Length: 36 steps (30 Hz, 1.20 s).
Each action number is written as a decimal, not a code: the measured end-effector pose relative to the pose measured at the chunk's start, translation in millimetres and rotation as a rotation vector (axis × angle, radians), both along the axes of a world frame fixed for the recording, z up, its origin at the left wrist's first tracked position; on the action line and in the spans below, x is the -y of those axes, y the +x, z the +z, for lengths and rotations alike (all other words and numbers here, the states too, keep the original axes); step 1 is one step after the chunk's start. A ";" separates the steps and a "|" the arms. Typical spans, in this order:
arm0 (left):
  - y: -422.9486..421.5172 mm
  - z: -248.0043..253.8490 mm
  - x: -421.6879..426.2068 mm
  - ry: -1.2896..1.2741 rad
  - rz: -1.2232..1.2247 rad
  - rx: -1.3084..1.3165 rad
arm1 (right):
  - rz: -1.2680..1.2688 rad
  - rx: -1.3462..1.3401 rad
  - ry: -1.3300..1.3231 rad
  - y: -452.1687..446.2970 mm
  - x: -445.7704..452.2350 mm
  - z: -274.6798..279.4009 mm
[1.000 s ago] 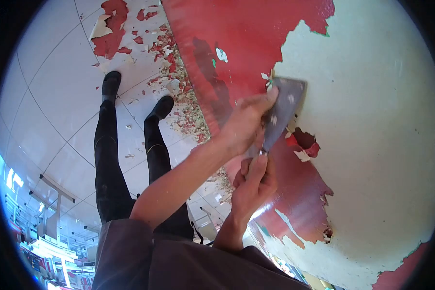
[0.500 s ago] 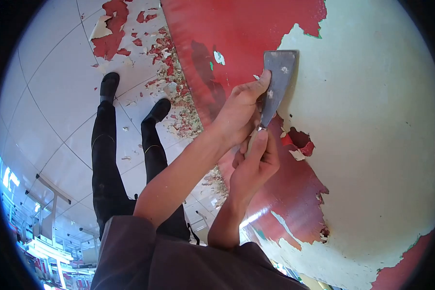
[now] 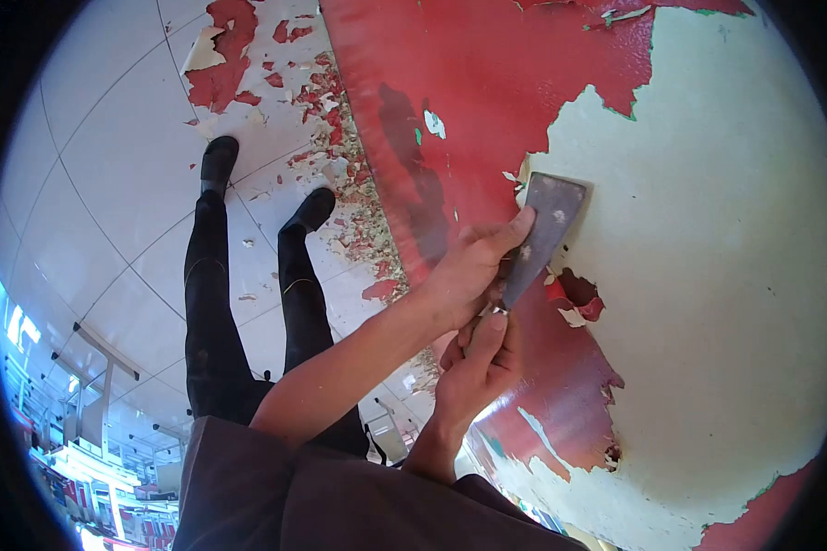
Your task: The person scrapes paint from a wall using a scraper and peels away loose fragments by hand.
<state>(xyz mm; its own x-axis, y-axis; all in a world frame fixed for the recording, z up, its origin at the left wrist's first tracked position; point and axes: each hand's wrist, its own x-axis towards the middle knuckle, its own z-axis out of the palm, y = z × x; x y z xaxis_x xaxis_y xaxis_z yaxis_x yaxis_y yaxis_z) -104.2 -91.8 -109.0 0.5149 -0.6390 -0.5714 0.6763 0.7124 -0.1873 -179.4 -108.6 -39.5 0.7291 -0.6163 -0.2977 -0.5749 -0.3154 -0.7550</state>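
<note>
Both my hands grip one wide metal scraper (image 3: 544, 234). My left hand (image 3: 478, 268) is closed with its thumb along the side of the blade. Below it, my right hand (image 3: 478, 358) wraps around the handle, which is mostly hidden by the fingers. The blade's broad end points away from me, over the border where a torn red covering (image 3: 496, 101) gives way to a pale bare surface (image 3: 698, 239). A curled red flap (image 3: 574, 294) sticks up just beside the blade.
Peeled red scraps and pale crumbs (image 3: 340, 184) lie along the panel's edge on the white tiled floor (image 3: 92, 193). A larger red and cream piece (image 3: 225, 55) lies farther off. My shoes (image 3: 219, 163) stand near the debris. Metal-framed furniture (image 3: 106, 376) appears at lower left.
Both hands and the scraper have moved down the panel toward my body, and the blade now sits closer to the curled flap. The view has shifted slightly.
</note>
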 end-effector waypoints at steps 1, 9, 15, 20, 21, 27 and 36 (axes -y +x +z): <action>6.5 0.2 -4.6 -0.010 0.001 0.030 | -0.018 -0.017 0.006 6.1 -0.7 0.5; 4.8 -6.0 -3.5 0.013 -0.056 0.076 | -0.046 -0.007 0.026 3.0 -4.2 0.6; 2.4 -5.2 -9.6 -0.043 -0.028 0.071 | -0.009 0.026 0.076 -8.5 -2.4 -4.9; 35.6 -25.6 -6.8 0.245 0.049 0.016 | 0.126 0.096 0.049 35.1 -3.1 -22.1; 43.4 -25.1 -16.2 0.241 0.045 0.036 | 0.192 0.125 0.132 46.5 -0.9 -35.5; 22.7 -45.0 -63.7 0.383 0.210 0.181 | 0.259 0.045 0.450 22.4 -6.3 -52.1; 39.9 -18.8 -50.9 1.561 0.062 1.046 | 0.243 -0.160 0.173 -95.5 66.8 -99.9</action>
